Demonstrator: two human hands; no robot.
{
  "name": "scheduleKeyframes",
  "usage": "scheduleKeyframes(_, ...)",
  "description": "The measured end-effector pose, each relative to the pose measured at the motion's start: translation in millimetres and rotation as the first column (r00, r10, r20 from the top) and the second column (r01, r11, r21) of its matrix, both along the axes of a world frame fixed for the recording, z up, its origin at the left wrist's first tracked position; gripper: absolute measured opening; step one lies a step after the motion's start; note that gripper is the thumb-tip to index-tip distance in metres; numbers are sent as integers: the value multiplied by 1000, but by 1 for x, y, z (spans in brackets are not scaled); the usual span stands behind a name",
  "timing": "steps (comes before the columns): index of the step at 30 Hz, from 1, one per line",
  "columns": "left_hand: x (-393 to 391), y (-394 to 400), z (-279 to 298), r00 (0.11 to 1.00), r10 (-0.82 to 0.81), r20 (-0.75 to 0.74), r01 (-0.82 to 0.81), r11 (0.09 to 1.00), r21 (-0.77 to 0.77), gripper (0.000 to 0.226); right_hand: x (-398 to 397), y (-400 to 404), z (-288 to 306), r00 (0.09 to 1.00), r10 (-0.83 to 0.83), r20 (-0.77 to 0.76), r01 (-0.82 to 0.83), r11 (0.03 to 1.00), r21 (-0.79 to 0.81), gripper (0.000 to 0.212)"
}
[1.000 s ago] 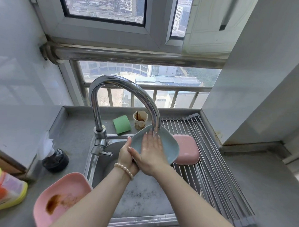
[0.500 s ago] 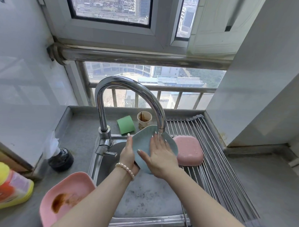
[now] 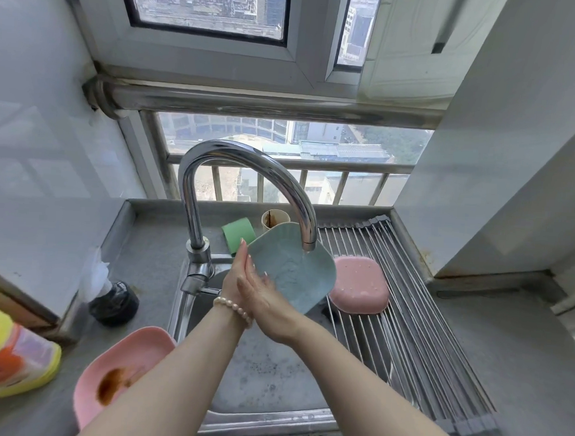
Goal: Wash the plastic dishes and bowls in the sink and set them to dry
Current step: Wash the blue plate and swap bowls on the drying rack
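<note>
Fingers point(image 3: 245, 254) of the left hand point(image 3: 236, 276) are lying straight along the left rim of the teal plastic dish point(image 3: 297, 267), steadying it on edge; whether the thumb is curling behind the dish cannot be told. Right hand point(image 3: 264, 299) is crossing in front of the left, its fingers lying nearly straight on the dish's lower inner face. The dish is tilting toward the camera, held over the basin directly under the spout.

Largest to smallest:
- Steel counter point(image 3: 504, 359) is running round the sink point(image 3: 266, 381); suds are sitting on the basin floor.
- Roll-up drying rack point(image 3: 406, 338) is spanning the sink's right side.
- Chrome gooseneck faucet point(image 3: 246, 156) is arching over the basin, its outlet just above the dish rim.
- Dirty pink dish point(image 3: 125, 359) is lying on the counter left of the sink, brown residue inside, partly hidden by the left forearm.
- Yellow-and-orange detergent bottle point(image 3: 9, 360) is lying at the far left edge.
- Pink bowl point(image 3: 359, 285) is resting upside down on the rack, wet with droplets, just beside the teal dish.
- Green sponge point(image 3: 237, 232) is sitting behind the sink, near the faucet base.
- Stained paper cup point(image 3: 273, 219) is standing upright beside the sponge.
- Pearl bracelet point(image 3: 232, 309) is circling the left wrist.
</note>
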State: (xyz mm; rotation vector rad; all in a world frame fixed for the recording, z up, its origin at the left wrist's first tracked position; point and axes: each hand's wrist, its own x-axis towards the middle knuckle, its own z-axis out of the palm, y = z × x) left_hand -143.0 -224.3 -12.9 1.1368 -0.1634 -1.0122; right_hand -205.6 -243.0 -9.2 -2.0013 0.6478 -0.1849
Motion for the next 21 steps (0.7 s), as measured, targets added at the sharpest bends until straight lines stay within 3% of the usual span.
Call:
scheduleKeyframes(1,3,-1,8,999,-12,-36,13,1000,17,46,-2,0,2,1000,4,13,-5,999,35,67)
scheduleKeyframes(4,15,-3,17,987,-105,-123,101,994,-45,41,-11,-6,-3,1000,28,-13,-27,997,79,85)
scheduleKeyframes(6,21,-8,15,990,-59,-131,61,998,13,46,-21,-6,-4,996,54,-64,-51,998,48,82)
scheduleKeyframes(8,24,-10,12,991,52,-121,-42,996,77,52,-33,-6,-5,992,72,-106,-79,995,-58,70)
scheduleKeyframes(10,22,-12,12,991,94,-94,-85,992,88,51,-43,-6,-8,985,81,-152,-120,955,-272,61)
scheduleKeyframes(12,23,-13,17,995,99,-23,-96,990,105,44,-52,-7,-16,986,74,-149,-142,842,-521,50)
scheduleKeyframes(14,24,-12,20,995,95,25,-98,988,116,35,-60,-11,-27,995,87,-40,-91,715,-693,40)
scheduleKeyframes(18,23,-12,20,992,102,80,-112,983,145,34,-71,-25,-40,988,71,136,84,486,-870,13)
scheduleKeyframes(21,24,-14,20,979,121,163,-150,973,178,35,-74,-32,-46,981,-194,12,87,384,-919,32)
